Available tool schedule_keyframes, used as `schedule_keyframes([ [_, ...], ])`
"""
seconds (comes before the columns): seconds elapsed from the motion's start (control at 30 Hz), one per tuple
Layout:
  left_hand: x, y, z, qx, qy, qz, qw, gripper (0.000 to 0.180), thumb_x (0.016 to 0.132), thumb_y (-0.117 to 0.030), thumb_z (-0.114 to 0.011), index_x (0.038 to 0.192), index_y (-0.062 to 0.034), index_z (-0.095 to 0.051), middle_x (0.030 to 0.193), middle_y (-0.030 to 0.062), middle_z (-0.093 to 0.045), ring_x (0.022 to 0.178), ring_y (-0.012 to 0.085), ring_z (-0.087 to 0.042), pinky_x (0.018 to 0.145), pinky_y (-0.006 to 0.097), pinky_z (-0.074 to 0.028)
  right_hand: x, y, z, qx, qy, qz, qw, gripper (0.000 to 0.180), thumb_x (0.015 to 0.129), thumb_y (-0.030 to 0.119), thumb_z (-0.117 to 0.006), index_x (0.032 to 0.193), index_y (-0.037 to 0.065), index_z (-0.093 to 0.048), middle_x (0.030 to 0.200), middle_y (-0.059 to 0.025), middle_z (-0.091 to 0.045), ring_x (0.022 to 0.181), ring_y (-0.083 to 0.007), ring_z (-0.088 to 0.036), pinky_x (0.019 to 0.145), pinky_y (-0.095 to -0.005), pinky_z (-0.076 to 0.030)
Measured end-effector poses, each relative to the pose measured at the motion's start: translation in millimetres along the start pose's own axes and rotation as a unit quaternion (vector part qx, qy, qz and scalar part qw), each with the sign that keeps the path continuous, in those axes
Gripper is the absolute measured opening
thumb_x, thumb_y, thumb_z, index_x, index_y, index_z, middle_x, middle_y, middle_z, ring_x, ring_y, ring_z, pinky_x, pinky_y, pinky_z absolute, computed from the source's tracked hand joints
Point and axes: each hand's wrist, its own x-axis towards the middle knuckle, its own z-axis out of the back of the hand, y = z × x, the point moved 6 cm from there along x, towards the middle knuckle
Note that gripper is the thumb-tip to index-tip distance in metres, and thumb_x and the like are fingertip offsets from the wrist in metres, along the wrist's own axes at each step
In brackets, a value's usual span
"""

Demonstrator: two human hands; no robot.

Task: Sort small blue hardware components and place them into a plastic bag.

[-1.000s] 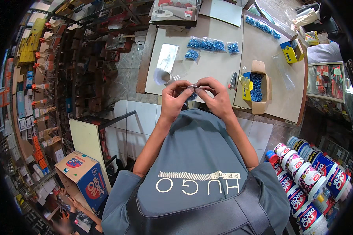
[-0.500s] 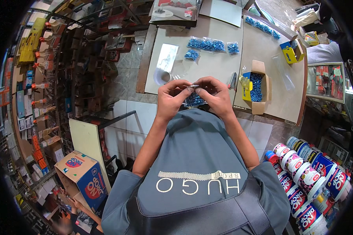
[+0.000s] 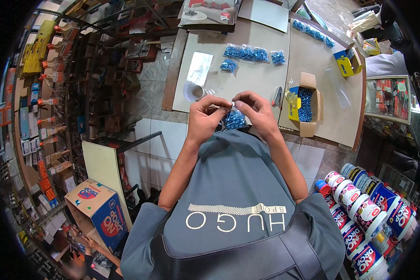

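Since the earlier frame both of my hands have drawn slightly toward my chest, and the small clear bag of blue pieces now hangs lower between them, over the near edge of the table.

Head view: my left hand pinches the bag's top edge on one side, fingers curled narrow around it. My right hand pinches the same top edge from the other side, thumb and forefinger closed on the plastic. The bag hangs just below and between the two hands, touching both.

Beyond the hands, further filled bags of blue pieces lie in a row on the table. To the right of my right hand stands an open cardboard box holding loose blue pieces. A roll of tape lies just beyond my left hand.

Limits: the bag's mouth is covered by my fingertips, so I cannot tell whether it is sealed. The blue pieces are too small to identify. The bag's lower part is partly hidden behind my grey shirt.
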Motion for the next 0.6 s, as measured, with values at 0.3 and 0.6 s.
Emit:
schedule_keyframes([
  [0.3, 4.4, -3.0, -2.3, -0.010, 0.025, -0.003, 1.000, 0.009, 0.091, 0.007, -0.066, 0.097, 0.0024, -0.071, 0.097, 0.0066, -0.070, 0.089, 0.0130, -0.069, 0.082, 0.025, -0.056, 2.8, -4.1, 1.3, 0.018, 0.036, -0.002, 0.999, 0.022, 0.091, 0.013, -0.070, 0.107, -0.002, -0.066, 0.097, -0.0047, -0.068, 0.093, -0.0109, -0.062, 0.085, -0.0270, -0.049],
  [0.6, 6.9, 0.8, -3.1, -0.028, 0.055, -0.001, 0.998, 0.014, 0.089, 0.009, -0.065, 0.096, 0.0010, -0.072, 0.099, 0.0061, -0.067, 0.093, 0.0128, -0.066, 0.084, 0.026, -0.054, 10.2, -16.7, 9.0, -0.001, 0.011, -0.029, 1.000, 0.020, 0.086, 0.007, -0.066, 0.104, -0.003, -0.069, 0.090, -0.0045, -0.069, 0.085, -0.0100, -0.062, 0.078, -0.0247, -0.050],
])
